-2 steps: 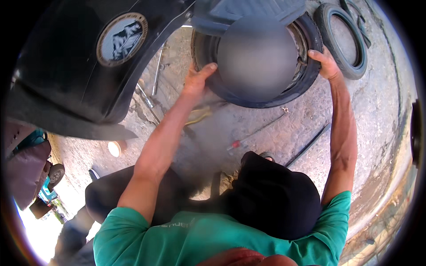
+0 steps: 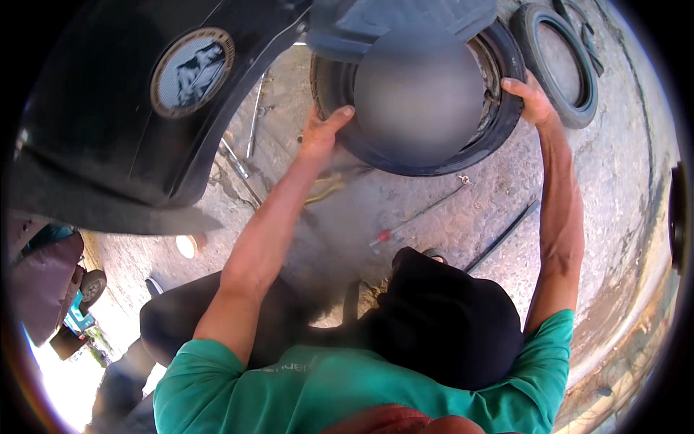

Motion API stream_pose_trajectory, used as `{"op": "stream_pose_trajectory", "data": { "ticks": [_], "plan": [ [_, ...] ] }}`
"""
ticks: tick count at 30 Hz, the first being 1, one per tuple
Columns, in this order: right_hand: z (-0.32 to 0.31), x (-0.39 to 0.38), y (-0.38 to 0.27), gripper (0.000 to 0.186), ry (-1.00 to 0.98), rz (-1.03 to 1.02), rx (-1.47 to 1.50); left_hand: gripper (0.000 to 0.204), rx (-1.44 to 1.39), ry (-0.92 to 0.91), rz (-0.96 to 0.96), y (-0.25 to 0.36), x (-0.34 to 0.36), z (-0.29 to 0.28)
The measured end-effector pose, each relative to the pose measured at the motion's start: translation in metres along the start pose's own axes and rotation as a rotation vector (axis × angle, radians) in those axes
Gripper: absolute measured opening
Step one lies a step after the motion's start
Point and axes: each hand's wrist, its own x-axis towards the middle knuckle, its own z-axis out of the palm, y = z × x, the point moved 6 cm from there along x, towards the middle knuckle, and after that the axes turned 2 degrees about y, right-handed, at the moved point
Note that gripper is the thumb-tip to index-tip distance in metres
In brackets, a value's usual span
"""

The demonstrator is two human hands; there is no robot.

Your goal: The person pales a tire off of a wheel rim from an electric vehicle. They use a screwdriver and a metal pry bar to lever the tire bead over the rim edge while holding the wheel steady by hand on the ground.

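The black rubber tyre stands upright on the rough grey concrete ground, near the top middle of the view, tucked partly under a dark plastic mudguard of the vehicle above it. Its centre is blurred out, so the wheel inside cannot be made out. The left hand presses against the tyre's left side, fingers stretched out flat and the thumb lying along the sidewall, resting on the rubber and not clenched round it. The right hand grips the tyre's right edge, fingers curled over the tread. Both bare forearms reach up from the lower edge, out of green short sleeves.

Just beyond the right hand, a second, thinner black tyre lies flat on the ground, close to the first but not clearly touching it. Below the upright tyre, a long thin metal tool with a red grip lies on the concrete, and a dark straight bar lies slanted near it. More thin metal rods lie to the left of the left hand. A glossy black body panel with a round pale badge fills the upper left. A black cloth bundle sits low in the view, between the two arms
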Motion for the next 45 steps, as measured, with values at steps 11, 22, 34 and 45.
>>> {"op": "stream_pose_trajectory", "data": {
  "ticks": [11,22,34,45],
  "plan": [
    [0.010,0.018,-0.002,0.074,-0.048,-0.009,0.022,0.061,0.382,-0.078,0.151,0.069,0.081,-0.021],
    [0.012,0.022,-0.006,0.070,-0.084,0.039,-0.003,0.062,0.931,-0.115,0.632,0.046,0.145,-0.063],
    [-0.043,0.064,-0.050,0.069,-0.284,0.026,-0.285,0.053,0.375,0.192,0.412,0.008,0.069,0.015],
    [-0.046,0.067,-0.049,0.064,-0.293,-0.024,-0.262,0.046,0.801,0.225,0.445,0.033,0.056,0.051]
  ]
}}
